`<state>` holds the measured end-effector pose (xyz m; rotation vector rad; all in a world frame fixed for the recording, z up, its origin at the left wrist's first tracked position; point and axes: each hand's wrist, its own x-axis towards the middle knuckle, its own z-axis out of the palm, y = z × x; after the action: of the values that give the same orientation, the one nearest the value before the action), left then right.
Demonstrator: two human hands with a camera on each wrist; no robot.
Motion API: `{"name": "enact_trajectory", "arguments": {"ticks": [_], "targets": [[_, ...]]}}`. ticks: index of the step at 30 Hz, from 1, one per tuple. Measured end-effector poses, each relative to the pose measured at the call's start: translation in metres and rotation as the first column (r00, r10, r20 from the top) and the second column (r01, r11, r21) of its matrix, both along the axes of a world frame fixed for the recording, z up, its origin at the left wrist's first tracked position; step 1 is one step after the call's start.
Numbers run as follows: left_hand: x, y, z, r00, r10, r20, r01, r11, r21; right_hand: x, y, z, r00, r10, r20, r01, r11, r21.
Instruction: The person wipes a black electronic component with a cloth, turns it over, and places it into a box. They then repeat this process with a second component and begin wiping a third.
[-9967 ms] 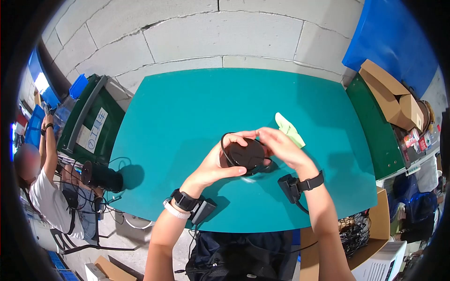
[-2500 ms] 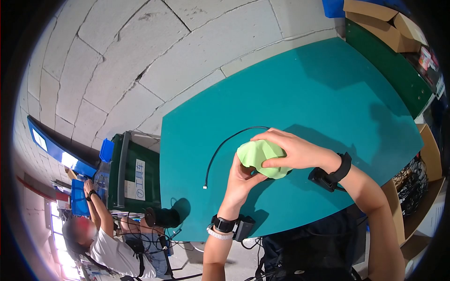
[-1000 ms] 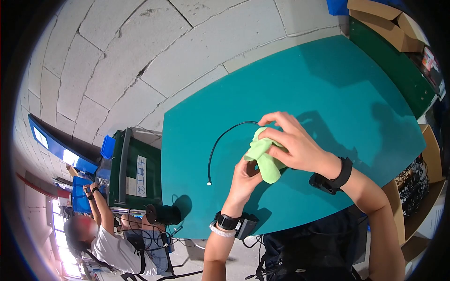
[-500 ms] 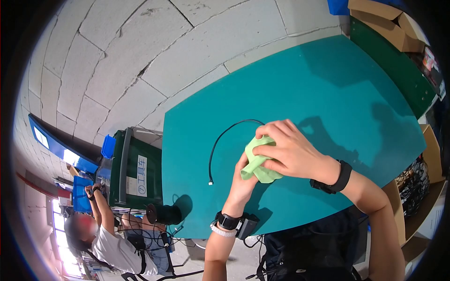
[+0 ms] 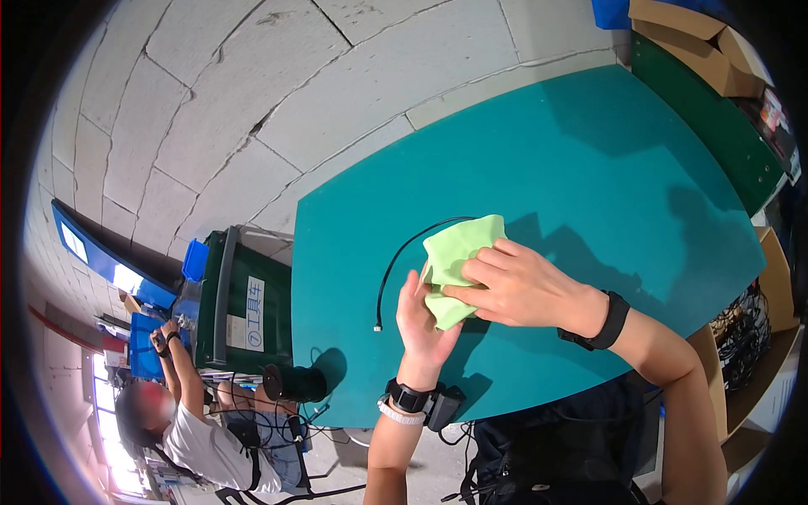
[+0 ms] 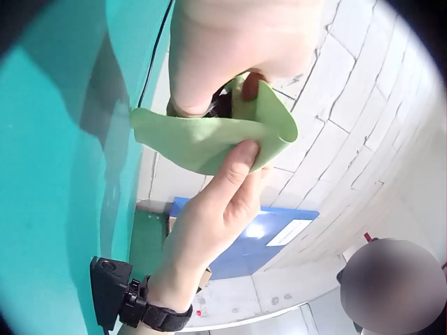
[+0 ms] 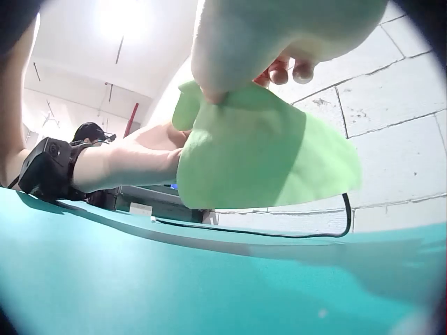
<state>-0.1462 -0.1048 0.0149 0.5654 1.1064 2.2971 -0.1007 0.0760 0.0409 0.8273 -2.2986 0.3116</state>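
A light green cloth (image 5: pixel 463 244) drapes over what my left hand (image 5: pixel 425 326) holds, a black round device (image 6: pixel 222 106) that shows only as a dark patch between hand and cloth in the left wrist view. The left thumb points up beside the cloth. My right hand (image 5: pixel 526 288) pinches the cloth between thumb and fingers, pressing it from the right. From under the cloth a thin black cable (image 5: pixel 391 268) curves left, ending in a small white connector (image 5: pixel 378 328). In the right wrist view the cloth (image 7: pixel 265 153) hangs down over the device, hiding it.
The green table (image 5: pixel 539 151) spreads around the hands, against a block wall. A black cylinder (image 5: pixel 295 384) stands at its left corner near a green tool cart (image 5: pixel 252 307). Another person (image 5: pixel 210 446) sits at the left. An open cardboard box (image 5: pixel 757 337) with cables is at right.
Ten seconds ago the device was bare and the cloth lay on the table. Since half a second ago the cloth has unfolded upward, the right hand has shifted slightly down, and the left thumb has lifted.
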Motion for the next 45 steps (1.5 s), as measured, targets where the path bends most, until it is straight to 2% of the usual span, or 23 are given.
{"name": "enact_trajectory", "arguments": {"ticks": [1, 2, 4, 11, 13, 14, 17, 18, 20, 21, 25, 27, 28, 29, 31, 32, 36, 38, 40, 42, 45], "targets": [[0.002, 0.004, 0.010, 0.951, 0.026, 0.308, -0.022, 1.000, -0.016, 0.000, 0.001, -0.001, 1.000, 0.025, 0.009, -0.025, 1.000, -0.001], [0.004, 0.006, 0.013, 0.951, 0.026, 0.309, -0.022, 1.000, -0.016, 0.000, 0.001, -0.001, 1.000, 0.026, 0.009, -0.026, 1.000, -0.001], [0.007, 0.009, 0.015, 0.951, 0.141, 0.277, -0.120, 0.989, -0.091, -0.001, 0.003, -0.001, 0.998, 0.066, 0.002, -0.066, 0.998, -0.018], [0.000, 0.002, 0.007, 0.952, 0.117, 0.283, -0.102, 0.992, -0.067, -0.002, 0.008, -0.001, 0.997, 0.081, -0.002, -0.081, 0.993, -0.085], [0.000, 0.003, 0.007, 0.956, 0.134, 0.260, -0.125, 0.991, -0.053, -0.003, 0.012, 0.001, 0.999, 0.038, 0.015, -0.033, 0.970, -0.241], [0.001, 0.005, 0.008, 0.956, 0.134, 0.261, -0.124, 0.991, -0.052, -0.003, 0.012, 0.000, 0.999, 0.038, 0.015, -0.033, 0.970, -0.241], [0.001, 0.007, 0.005, 0.971, 0.082, 0.223, -0.069, 0.995, -0.068, -0.003, 0.013, 0.001, 0.991, 0.068, 0.117, 0.003, 0.853, -0.522], [0.002, 0.006, 0.005, 0.971, 0.082, 0.223, -0.068, 0.995, -0.069, -0.003, 0.014, 0.000, 0.991, 0.068, 0.117, 0.004, 0.853, -0.523], [0.003, 0.006, 0.005, 0.996, 0.059, 0.074, -0.046, 0.986, -0.158, -0.005, 0.015, -0.002, 0.967, 0.110, 0.231, 0.061, 0.778, -0.625], [0.006, 0.007, 0.010, 0.995, 0.053, 0.088, -0.039, 0.988, -0.150, -0.004, 0.015, -0.001, 0.949, 0.133, 0.286, 0.093, 0.749, -0.656], [0.004, 0.008, 0.001, 1.000, 0.000, 0.017, 0.005, 0.970, -0.244, -0.003, 0.013, 0.001, 0.911, 0.222, 0.348, 0.096, 0.705, -0.703], [0.003, 0.007, -0.006, 1.000, 0.007, -0.013, -0.010, 0.952, -0.307, -0.003, 0.008, 0.001, 0.946, 0.251, 0.205, -0.074, 0.783, -0.617], [0.003, 0.007, -0.007, 0.999, 0.011, -0.044, -0.027, 0.929, -0.369, -0.002, 0.008, 0.002, 0.946, 0.251, 0.205, -0.074, 0.783, -0.618], [0.003, 0.008, -0.005, 0.994, 0.023, -0.103, -0.057, 0.939, -0.339, -0.001, 0.010, 0.004, 0.936, 0.233, 0.263, -0.018, 0.779, -0.627], [0.005, 0.009, 0.000, 0.998, 0.064, -0.005, -0.063, 0.962, -0.266, -0.003, 0.015, 0.002, 0.931, 0.186, 0.315, 0.073, 0.748, -0.659], [0.007, 0.011, 0.007, 0.996, 0.081, 0.030, -0.073, 0.972, -0.225, -0.004, 0.017, 0.000, 0.931, 0.188, 0.313, 0.071, 0.748, -0.660], [0.006, 0.010, 0.007, 0.996, 0.081, -0.038, -0.088, 0.964, -0.252, -0.004, 0.017, 0.000, 0.902, 0.263, 0.342, 0.073, 0.688, -0.722], [0.001, 0.006, -0.004, 0.993, 0.066, -0.095, -0.093, 0.945, -0.312, -0.003, 0.014, 0.003, 0.900, 0.323, 0.292, -0.038, 0.726, -0.687], [0.002, 0.007, -0.003, 0.999, 0.037, -0.021, -0.040, 0.981, -0.189, -0.002, 0.016, 0.005, 0.895, 0.306, 0.324, -0.019, 0.751, -0.660], [0.005, 0.010, 0.005, 0.999, 0.045, -0.021, -0.048, 0.980, -0.194, -0.004, 0.017, 0.002, 0.882, 0.293, 0.369, 0.080, 0.678, -0.730], [0.007, 0.011, 0.007, 0.995, 0.099, -0.028, -0.102, 0.981, -0.166, -0.005, 0.020, 0.000, 0.874, 0.301, 0.382, 0.093, 0.668, -0.739]]}}
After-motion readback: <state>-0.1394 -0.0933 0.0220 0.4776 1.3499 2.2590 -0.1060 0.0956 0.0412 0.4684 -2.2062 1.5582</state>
